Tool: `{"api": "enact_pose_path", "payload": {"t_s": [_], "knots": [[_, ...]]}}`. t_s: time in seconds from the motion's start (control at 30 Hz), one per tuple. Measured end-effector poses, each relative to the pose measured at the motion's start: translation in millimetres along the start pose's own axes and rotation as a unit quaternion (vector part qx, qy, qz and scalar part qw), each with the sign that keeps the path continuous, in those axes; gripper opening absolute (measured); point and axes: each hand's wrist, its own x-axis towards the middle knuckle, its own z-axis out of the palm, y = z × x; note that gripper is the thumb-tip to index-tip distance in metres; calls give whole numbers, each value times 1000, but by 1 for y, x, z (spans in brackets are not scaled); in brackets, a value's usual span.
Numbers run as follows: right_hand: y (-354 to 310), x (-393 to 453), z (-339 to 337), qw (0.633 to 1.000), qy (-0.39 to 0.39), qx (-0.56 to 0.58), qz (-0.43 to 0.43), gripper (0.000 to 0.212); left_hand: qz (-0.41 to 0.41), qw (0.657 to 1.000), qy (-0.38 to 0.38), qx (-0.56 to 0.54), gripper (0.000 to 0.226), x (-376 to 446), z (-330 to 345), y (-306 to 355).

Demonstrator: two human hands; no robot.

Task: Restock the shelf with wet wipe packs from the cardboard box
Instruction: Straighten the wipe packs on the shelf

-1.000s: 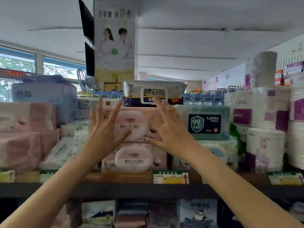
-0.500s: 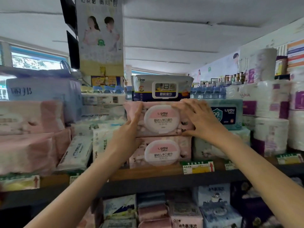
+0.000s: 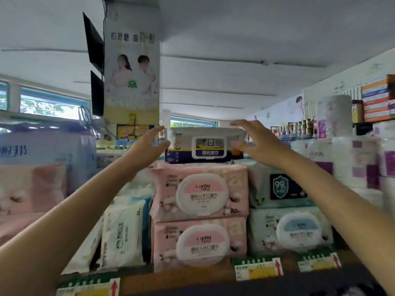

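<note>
The left hand (image 3: 147, 144) is at the left end of the white-and-navy kitchen wipe pack (image 3: 205, 145), fingers spread and apart, tips at or just short of the wrapper; whether they touch it cannot be told. The pack lies on top of 2 stacked pink Liyou baby wipe packs, upper (image 3: 199, 192) and lower (image 3: 199, 244), which stand on the wooden shelf (image 3: 188, 274). The right hand (image 3: 258, 142) is at the pack's right end, fingers also apart, one reaching over the top edge, nothing clamped.

The risk I see is the height of the stack: the top pack rests on soft, rounded wrappers, so an uneven push from either hand could skew it, slide it backward out of reach, or tip it forward off the pink packs. A hard nudge could also shift the upper pink pack sideways toward the teal 99% pack (image 3: 282, 186) just beside it.

The kitchen pack's long axis runs left to right, level with the shelf edge. Its lidded face points toward the camera, the print upright.
</note>
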Motion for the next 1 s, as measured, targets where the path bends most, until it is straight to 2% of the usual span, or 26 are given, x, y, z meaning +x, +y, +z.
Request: {"api": "enact_pose_path", "payload": {"t_s": [0.13, 0.27, 0.33, 0.4, 0.47, 0.53, 0.63, 0.7, 0.8, 0.87, 0.93, 1.0], "knots": [[48, 60, 4, 995, -69, -35, 68, 61, -37, 997, -38, -49, 60, 44, 7, -10], [94, 110, 21, 981, -129, -7, 144, 102, -51, 996, -57, -35, 76, 75, 18, -20], [106, 126, 26, 973, -165, 17, 160, 114, -67, 995, -71, 17, 88, 86, 24, -25], [109, 133, 33, 963, -201, 62, 171, 105, -93, 989, -95, 58, 98, 95, 34, -29], [113, 136, 42, 958, -176, 129, 184, 85, -115, 984, -116, 69, 98, 104, 45, -31], [115, 137, 50, 955, -142, 184, 185, 71, -127, 984, -110, 65, 85, 112, 53, -33], [119, 142, 61, 938, -99, 271, 191, 65, -144, 986, -88, -12, 56, 119, 53, -31], [119, 143, 65, 943, -63, 269, 186, 60, -140, 988, -55, -47, 43, 120, 54, -27], [116, 145, 64, 945, 10, 276, 175, 55, -117, 990, -13, -74, 39, 122, 57, -26], [112, 146, 55, 947, 41, 274, 163, 53, -107, 993, -8, -55, 37, 121, 50, -23], [107, 141, 44, 955, 20, 249, 158, 53, -105, 994, -25, -23, 40, 117, 40, -18], [101, 127, 39, 952, -28, 259, 162, 54, -116, 992, -47, 9, 55, 109, 35, -14]]}}
